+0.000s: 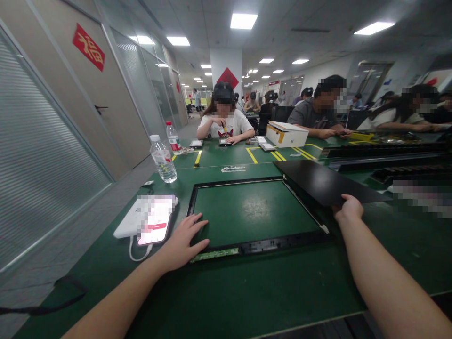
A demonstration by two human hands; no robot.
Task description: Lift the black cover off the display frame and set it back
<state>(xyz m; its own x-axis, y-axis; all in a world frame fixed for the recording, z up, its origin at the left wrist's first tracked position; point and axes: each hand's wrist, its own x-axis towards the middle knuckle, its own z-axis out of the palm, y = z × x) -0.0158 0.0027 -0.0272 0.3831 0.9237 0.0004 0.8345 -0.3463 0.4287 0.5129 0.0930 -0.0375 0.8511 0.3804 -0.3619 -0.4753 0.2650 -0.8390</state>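
Observation:
A rectangular black frame (278,244) lies on the green tabletop, with a green circuit board strip (217,254) along its near left edge. My left hand (185,240) rests with fingers spread on the frame's near left corner. My right hand (349,209) grips the near edge of a thin black panel (318,181), thumb on top and the other fingers hidden beneath. The panel is tilted, raised off the table to the right of the frame, its far left corner close to the frame's far right corner.
Left of the frame lie a phone (157,226) with a white cable and a white box (127,219). Two water bottles (164,162) stand farther back. Long black strips (384,153) are stacked at right. Across the table, a person (226,117) works near a white-and-yellow box (287,135).

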